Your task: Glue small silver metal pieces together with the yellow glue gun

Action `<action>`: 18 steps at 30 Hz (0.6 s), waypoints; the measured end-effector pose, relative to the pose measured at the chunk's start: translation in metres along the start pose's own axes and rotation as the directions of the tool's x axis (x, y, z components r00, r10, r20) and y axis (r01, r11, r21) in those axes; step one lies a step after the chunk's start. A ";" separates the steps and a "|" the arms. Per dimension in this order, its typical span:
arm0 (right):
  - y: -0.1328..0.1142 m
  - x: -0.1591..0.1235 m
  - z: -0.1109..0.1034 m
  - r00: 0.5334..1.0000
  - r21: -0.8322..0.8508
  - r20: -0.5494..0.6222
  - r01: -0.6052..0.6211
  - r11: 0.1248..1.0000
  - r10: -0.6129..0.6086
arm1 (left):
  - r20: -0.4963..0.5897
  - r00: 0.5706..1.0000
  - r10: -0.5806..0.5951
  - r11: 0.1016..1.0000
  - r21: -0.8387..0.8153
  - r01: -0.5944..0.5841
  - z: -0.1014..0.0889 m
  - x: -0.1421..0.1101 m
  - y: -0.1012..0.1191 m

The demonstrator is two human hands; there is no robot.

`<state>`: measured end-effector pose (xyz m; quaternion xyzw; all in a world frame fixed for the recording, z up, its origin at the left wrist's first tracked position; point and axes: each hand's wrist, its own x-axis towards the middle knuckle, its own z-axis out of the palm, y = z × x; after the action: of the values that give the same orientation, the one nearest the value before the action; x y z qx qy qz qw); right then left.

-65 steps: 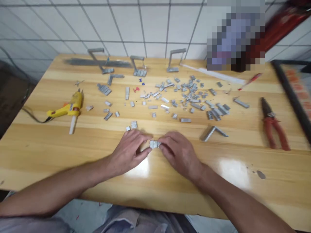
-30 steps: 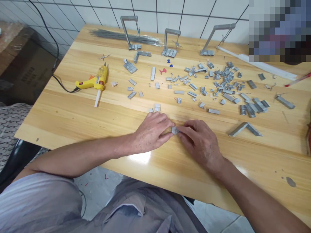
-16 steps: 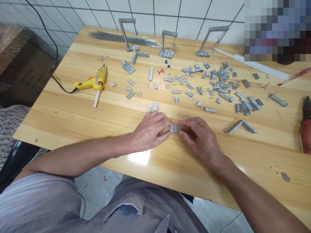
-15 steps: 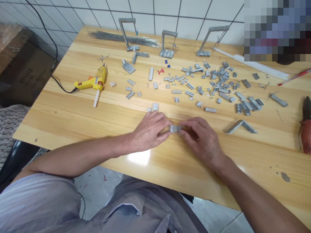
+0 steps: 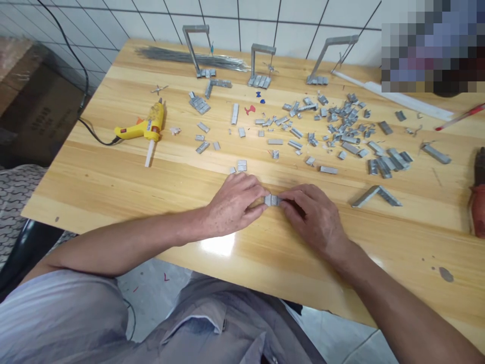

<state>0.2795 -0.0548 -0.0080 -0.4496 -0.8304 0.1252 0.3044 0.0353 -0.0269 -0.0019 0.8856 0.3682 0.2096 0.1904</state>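
1. Clock positions are taken from the middle of the worktop (image 5: 94, 187): at 9 o'clock lies a yellow glue gun (image 5: 138, 129), a white glue stick (image 5: 150, 152) jutting out toward 6 o'clock.
2. Its black cord (image 5: 88, 128) runs off toward 10 o'clock.
3. Beyond the edge, between 9 and 10 o'clock, is a cardboard box (image 5: 41, 114).
4. At 12 o'clock lie a red scrap (image 5: 250, 109) and, near it, blue scraps (image 5: 258, 94); behind stands a white tiled wall (image 5: 257, 33).
5. At 2 o'clock lies a white strip (image 5: 401, 96), with a red pen (image 5: 460, 117) near its end.
6. Red-handled pliers (image 5: 478, 210), partly cut off, lie at 3 o'clock.
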 end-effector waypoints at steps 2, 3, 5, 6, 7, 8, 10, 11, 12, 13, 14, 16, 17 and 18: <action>-0.001 0.001 -0.002 1.000 -0.001 0.003 -0.002 1.000 0.002 | -0.003 1.000 -0.007 1.000 0.008 0.007 -0.001 0.000 0.001; -0.001 0.001 -0.003 1.000 0.004 0.004 -0.006 1.000 0.006 | -0.001 1.000 -0.013 1.000 0.008 0.013 -0.002 0.000 0.001; -0.002 0.002 -0.005 1.000 0.018 0.005 -0.013 1.000 0.012 | 0.011 1.000 -0.026 1.000 -0.003 0.026 -0.005 0.000 0.003; -0.002 0.002 -0.006 1.000 0.024 0.003 -0.012 1.000 0.012 | 0.018 0.999 -0.030 0.999 -0.013 0.030 -0.006 0.000 0.003; -0.002 0.002 -0.006 1.000 0.027 0.001 -0.009 1.000 0.009 | 0.023 0.999 -0.031 0.999 -0.024 0.032 -0.007 0.000 0.004; -0.002 0.002 -0.006 1.000 0.025 -0.001 -0.004 1.000 0.004 | 0.024 0.999 -0.030 0.999 -0.034 0.030 -0.008 0.000 0.004; -0.002 0.002 -0.004 1.000 0.009 -0.002 0.013 1.000 -0.013 | 0.014 1.000 -0.027 0.999 -0.043 0.027 -0.008 0.000 0.004; -0.002 0.002 -0.003 1.000 -0.002 -0.001 0.022 1.000 -0.022 | 0.007 1.000 -0.025 0.999 -0.042 0.026 -0.007 0.000 0.003; -0.002 0.002 -0.002 1.000 -0.012 0.000 0.029 1.000 -0.029 | 0.000 1.000 -0.024 0.999 -0.039 0.024 -0.006 0.000 0.002; -0.001 0.002 -0.001 0.999 -0.018 0.001 0.033 0.999 -0.033 | -0.007 1.000 -0.021 0.999 -0.033 0.021 -0.005 0.000 0.002; -0.001 0.002 0.000 0.999 -0.020 0.001 0.036 0.999 -0.036 | -0.014 1.000 -0.017 1.000 -0.026 0.016 -0.004 0.000 0.001; -0.002 0.002 0.002 0.999 -0.017 0.002 0.036 0.999 -0.036 | -0.025 1.000 -0.005 1.000 -0.013 0.005 -0.001 0.000 0.000; -0.002 0.002 0.003 0.999 -0.014 0.005 0.035 0.999 -0.035 | -0.028 1.000 -0.001 1.000 -0.006 0.000 -0.001 0.000 0.000; -0.002 0.002 0.003 0.999 -0.012 0.006 0.035 0.999 -0.034 | -0.030 1.000 0.002 1.000 0.001 -0.002 0.000 0.000 0.000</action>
<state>0.2753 -0.0542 -0.0084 -0.4368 -0.8397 0.1161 0.3012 0.0349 -0.0266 -0.0019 0.8829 0.3702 0.2226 0.1841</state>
